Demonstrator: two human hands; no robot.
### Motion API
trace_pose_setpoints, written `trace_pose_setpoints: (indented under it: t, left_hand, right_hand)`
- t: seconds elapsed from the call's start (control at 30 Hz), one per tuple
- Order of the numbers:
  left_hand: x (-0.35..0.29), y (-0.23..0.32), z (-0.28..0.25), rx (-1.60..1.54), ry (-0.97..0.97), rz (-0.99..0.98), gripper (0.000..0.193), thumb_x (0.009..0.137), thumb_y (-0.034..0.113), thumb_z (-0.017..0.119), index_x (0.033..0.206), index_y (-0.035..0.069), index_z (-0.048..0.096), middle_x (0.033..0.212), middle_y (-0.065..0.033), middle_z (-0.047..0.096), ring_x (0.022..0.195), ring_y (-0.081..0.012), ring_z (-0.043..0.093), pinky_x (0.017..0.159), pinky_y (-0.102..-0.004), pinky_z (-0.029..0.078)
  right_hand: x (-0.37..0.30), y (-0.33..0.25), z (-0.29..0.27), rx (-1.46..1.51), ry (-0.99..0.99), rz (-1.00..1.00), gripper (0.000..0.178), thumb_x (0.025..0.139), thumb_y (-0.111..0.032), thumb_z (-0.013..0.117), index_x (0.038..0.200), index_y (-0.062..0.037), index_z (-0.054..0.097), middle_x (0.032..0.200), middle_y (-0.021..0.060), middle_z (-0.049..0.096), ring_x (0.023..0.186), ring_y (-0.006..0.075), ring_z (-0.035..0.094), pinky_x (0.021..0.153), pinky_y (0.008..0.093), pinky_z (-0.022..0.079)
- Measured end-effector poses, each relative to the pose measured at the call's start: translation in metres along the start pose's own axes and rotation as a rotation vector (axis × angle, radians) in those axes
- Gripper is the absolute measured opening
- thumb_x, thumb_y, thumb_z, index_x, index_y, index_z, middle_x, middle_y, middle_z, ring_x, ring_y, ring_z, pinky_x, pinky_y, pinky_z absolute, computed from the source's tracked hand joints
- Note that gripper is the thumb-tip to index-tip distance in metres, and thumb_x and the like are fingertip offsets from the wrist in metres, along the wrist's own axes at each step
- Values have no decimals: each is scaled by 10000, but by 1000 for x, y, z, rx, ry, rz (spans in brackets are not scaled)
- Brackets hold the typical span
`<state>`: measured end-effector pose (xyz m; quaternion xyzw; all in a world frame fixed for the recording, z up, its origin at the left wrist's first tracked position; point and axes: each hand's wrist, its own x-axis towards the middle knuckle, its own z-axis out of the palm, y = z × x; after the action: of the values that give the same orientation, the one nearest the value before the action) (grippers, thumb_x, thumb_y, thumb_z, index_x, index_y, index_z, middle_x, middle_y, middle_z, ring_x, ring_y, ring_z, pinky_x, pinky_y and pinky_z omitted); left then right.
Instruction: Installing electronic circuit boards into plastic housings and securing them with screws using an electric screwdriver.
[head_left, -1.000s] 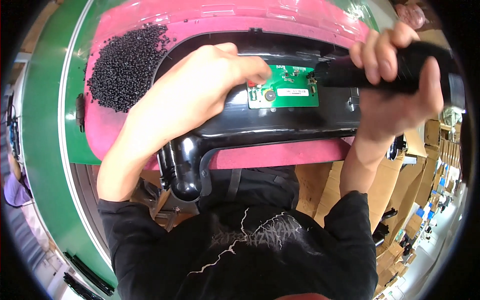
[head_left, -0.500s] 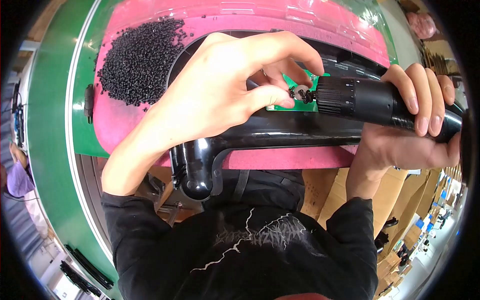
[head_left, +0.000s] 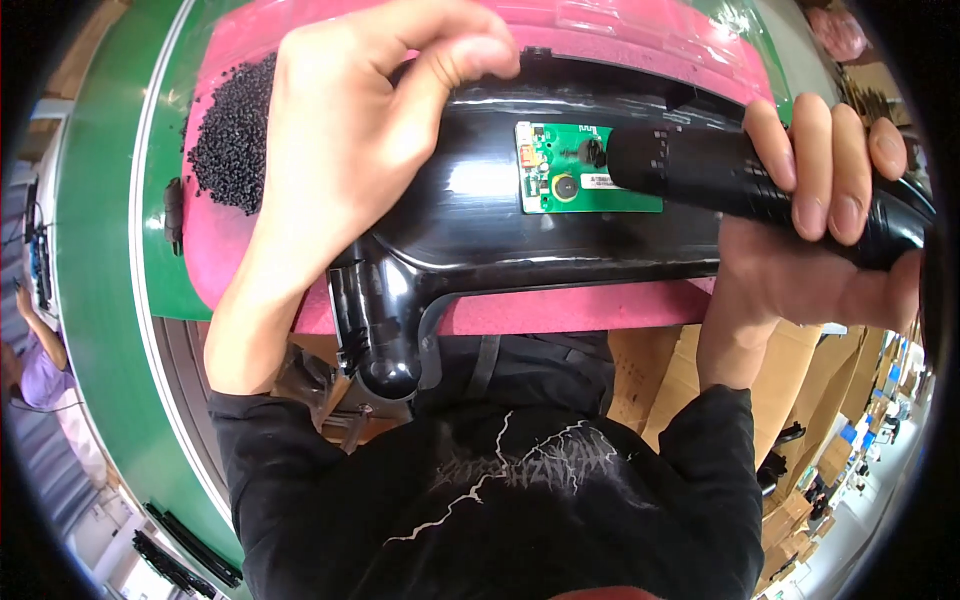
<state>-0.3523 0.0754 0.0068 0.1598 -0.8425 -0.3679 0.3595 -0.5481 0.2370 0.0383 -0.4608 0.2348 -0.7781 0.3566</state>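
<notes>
My right hand (head_left: 849,180) is wrapped round a black electric screwdriver (head_left: 690,172), which lies level and points left. Its front end is over a green circuit board (head_left: 620,203), and small black screws (head_left: 592,152) show blurred near the tip. The board sits in a long, glossy black plastic housing (head_left: 470,245). Above the housing's left part hangs my left hand (head_left: 350,130), closed, with thumb and fingertips together; whatever the pinch may hold is hidden.
A heap of small black screws (head_left: 232,145) lies left of my left forearm on the pink mat (head_left: 215,260). Clear plastic (head_left: 640,20) runs along the far edge. A small dark object (head_left: 174,215) rests on the green table. Another person in purple (head_left: 45,370) is at far left.
My left hand has drawn away from the screwdriver tip, up and to the left, uncovering the circuit board. The screwdriver's front end has shifted slightly left and away from me.
</notes>
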Motion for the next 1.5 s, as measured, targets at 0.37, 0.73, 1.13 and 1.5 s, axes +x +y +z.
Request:
trace_pose_setpoints:
  t: [0.37,0.73,1.13,1.5]
  left_hand:
    - [1,15,16,79,-164,17,319,1028,231,520,831,-17,543,601,-80,480,559,-145,474,558,-307,403]
    - [-8,-2,20,84,-122,162,162,912,129,611,908,-32,626,730,-190,618,680,-359,629,660,-413,491]
    - [-9,-5,15,57,-363,76,146,818,103,706,875,-30,688,784,-175,680,740,-332,676,700,-374,525]
    - [-8,-11,18,92,-282,69,209,955,139,566,876,-45,627,733,-188,599,696,-366,619,694,-414,490]
  right_hand:
    - [-2,8,-10,-152,-42,0,507,825,-537,632,1093,-107,595,736,-55,500,664,94,446,723,288,372]
    - [29,36,38,-517,10,190,439,898,-455,604,1005,-44,494,602,1,460,478,110,417,526,257,393]
    - [27,25,18,-293,-91,165,375,915,-425,523,1002,-60,538,704,-21,477,612,109,418,684,311,363]
    - [27,27,14,-214,-70,131,409,900,-431,520,1052,-55,574,718,-22,484,614,106,394,678,313,351]
